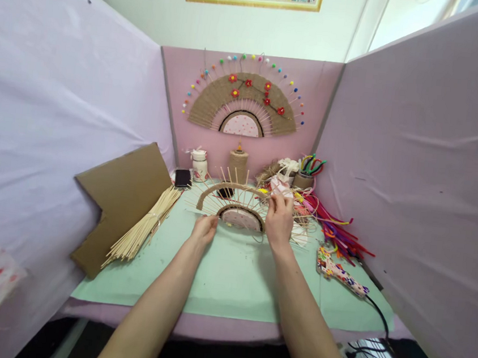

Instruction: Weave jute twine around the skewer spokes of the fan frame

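Note:
A half-round fan frame (pixel 241 219) of thin sticks, with a spotted pink centre, is held slightly raised above the green mat. A brown twine band (pixel 218 188) arcs across its spread sticks. My left hand (pixel 205 228) is closed, pinching the frame's lower left corner. At the right end of the band, the fingers of my right hand (pixel 279 220) are pinched together on the twine; the exact strand is hidden by the fingertips. Behind the frame stands a twine spool (pixel 237 164), and a small black coil (pixel 225 192) shows through the sticks.
A finished fan (pixel 247 97) with red flowers hangs on the back panel. On the left lie cardboard (pixel 125 184) and a stick bundle (pixel 144 226). To the right are pipe cleaners (pixel 343 241), a corded glue gun (pixel 342 272) and scissors (pixel 312 165) in a pot. A white bottle (pixel 199 166) stands behind.

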Motion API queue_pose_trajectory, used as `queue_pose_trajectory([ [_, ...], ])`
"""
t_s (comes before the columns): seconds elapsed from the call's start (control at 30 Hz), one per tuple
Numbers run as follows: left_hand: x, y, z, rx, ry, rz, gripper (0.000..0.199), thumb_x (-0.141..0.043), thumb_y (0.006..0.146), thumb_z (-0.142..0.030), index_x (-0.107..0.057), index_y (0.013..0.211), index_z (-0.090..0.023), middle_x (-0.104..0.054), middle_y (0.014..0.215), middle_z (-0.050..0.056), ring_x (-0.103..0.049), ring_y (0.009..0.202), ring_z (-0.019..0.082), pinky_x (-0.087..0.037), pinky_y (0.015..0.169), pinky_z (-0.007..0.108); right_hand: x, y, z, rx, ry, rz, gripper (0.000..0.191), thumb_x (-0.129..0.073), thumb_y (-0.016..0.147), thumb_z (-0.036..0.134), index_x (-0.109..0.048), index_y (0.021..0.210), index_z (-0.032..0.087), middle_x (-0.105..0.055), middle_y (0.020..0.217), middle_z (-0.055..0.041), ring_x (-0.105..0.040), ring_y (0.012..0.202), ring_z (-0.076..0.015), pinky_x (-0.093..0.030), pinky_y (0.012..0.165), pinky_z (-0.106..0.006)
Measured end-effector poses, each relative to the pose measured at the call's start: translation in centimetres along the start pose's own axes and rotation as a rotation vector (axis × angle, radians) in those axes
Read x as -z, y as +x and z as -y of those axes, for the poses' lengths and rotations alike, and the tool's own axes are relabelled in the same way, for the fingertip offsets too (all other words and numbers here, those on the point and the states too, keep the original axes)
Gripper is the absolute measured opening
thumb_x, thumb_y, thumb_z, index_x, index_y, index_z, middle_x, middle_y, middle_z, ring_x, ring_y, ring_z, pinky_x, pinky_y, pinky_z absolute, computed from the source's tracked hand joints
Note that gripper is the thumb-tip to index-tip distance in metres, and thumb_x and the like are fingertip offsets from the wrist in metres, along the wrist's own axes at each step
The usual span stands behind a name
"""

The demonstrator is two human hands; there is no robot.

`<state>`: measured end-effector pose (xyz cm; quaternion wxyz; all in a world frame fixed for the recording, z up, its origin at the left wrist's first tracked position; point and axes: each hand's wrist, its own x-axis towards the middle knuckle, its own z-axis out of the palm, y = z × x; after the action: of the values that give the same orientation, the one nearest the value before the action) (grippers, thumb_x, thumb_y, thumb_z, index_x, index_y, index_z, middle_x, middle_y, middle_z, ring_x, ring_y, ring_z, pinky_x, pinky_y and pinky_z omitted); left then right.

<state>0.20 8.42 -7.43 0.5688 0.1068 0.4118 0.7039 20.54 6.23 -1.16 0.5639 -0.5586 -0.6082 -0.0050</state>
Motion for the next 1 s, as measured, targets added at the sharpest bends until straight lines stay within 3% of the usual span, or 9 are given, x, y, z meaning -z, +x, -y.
queue_pose_trajectory([
  [0.17, -0.5, -1.0, -1.2, -0.083, -0.023, 0.073, 0.037, -0.06, 0.06, 0.012, -0.057, 0.082, -0.018, -0.062, 0.072, -0.004, -0.059, 0.063, 0.005, -0.047, 0.066, 0.016, 0.4, 0.2, -0.8, 0.047, 0.102, -0.117, 0.025, -0.041, 0.094, 0.032, -0.062, 0.096, 0.019, -0.054, 0.097, -0.0077, -0.053, 0.086, -0.0195, -0.043, 0.079, -0.032],
  [0.27, -1.3, -2.6, -2.1, -0.211, -0.061, 0.235, 0.047, -0.068, 0.063, 0.004, -0.06, 0.098, -0.026, -0.068, 0.097, -0.004, -0.063, 0.086, 0.006, -0.048, 0.083, 0.02, 1.1, 0.9, -0.4, 0.067, 0.172, -0.211, 0.023, -0.042, 0.094, 0.032, -0.061, 0.095, 0.018, -0.055, 0.092, -0.0074, -0.052, 0.09, -0.0203, -0.042, 0.084, -0.034],
  [0.37, -1.8, -3.9, -2.5, -0.298, -0.054, 0.434, 0.042, -0.078, 0.062, -0.008, -0.061, 0.097, -0.024, -0.069, 0.099, -0.001, -0.063, 0.096, 0.013, -0.049, 0.089, 0.028, 1.6, 1.7, 0.2, 0.036, 0.233, -0.21, 0.022, -0.045, 0.092, 0.033, -0.06, 0.094, 0.018, -0.057, 0.09, -0.007, -0.052, 0.088, -0.0202, -0.043, 0.083, -0.035],
  [0.47, -1.2, -4.6, -2.9, -0.185, 0.054, 0.5, 0.039, -0.083, 0.058, -0.014, -0.064, 0.092, -0.018, -0.071, 0.093, 0.004, -0.064, 0.095, 0.02, -0.05, 0.091, 0.038, 1.3, 2.4, 0.6, -0.008, 0.27, -0.165, 0.022, -0.045, 0.091, 0.034, -0.06, 0.093, 0.018, -0.058, 0.09, -0.0067, -0.053, 0.086, -0.0197, -0.043, 0.083, -0.035],
  [0.63, 0.6, -5.2, -3.6, 0.079, 0.156, 0.687, 0.041, -0.08, 0.066, -0.015, -0.066, 0.104, -0.015, -0.07, 0.11, 0.011, -0.062, 0.108, 0.031, -0.045, 0.097, 0.062, 0.5, 2.9, 0.9, -0.033, 0.326, -0.077, 0.027, -0.045, 0.091, 0.035, -0.063, 0.1, 0.017, -0.057, 0.096, -0.0083, -0.055, 0.088, -0.0193, -0.047, 0.081, -0.035],
  [0.8, 0.7, -4.8, -3.8, -0.029, -0.036, 0.581, 0.02, -0.073, 0.073, -0.011, -0.067, 0.092, -0.012, -0.073, 0.099, 0.009, -0.063, 0.11, 0.028, -0.038, 0.107, 0.061, -0.1, 1.2, 2.0, -0.016, 0.402, -0.15, 0.041, -0.043, 0.093, 0.034, -0.048, 0.131, 0.019, -0.039, 0.128, -0.0145, -0.058, 0.086, -0.015, -0.051, 0.076, -0.032],
  [0.87, 0.6, -4.6, -3.9, -0.035, -0.109, 0.537, 0.017, -0.069, 0.076, -0.01, -0.066, 0.092, -0.013, -0.073, 0.101, 0.01, -0.06, 0.116, 0.028, -0.036, 0.11, 0.06, -0.9, 0.1, 2.4, 0.041, 0.409, -0.134, 0.04, -0.045, 0.093, 0.034, -0.046, 0.129, 0.018, -0.042, 0.127, -0.0151, -0.058, 0.092, -0.0166, -0.051, 0.081, -0.034],
  [1.0, 0.7, -4.3, -4.3, -0.024, -0.2, 0.508, 0.023, -0.062, 0.081, -0.009, -0.064, 0.103, -0.013, -0.069, 0.115, 0.014, -0.05, 0.128, 0.029, -0.034, 0.112, 0.057, -2.8, -1.7, 2.8, 0.173, 0.348, 0.041, 0.043, -0.057, 0.086, 0.035, -0.049, 0.123, 0.016, -0.058, 0.109, -0.0121, -0.056, 0.1, -0.0224, -0.047, 0.091, -0.041],
])
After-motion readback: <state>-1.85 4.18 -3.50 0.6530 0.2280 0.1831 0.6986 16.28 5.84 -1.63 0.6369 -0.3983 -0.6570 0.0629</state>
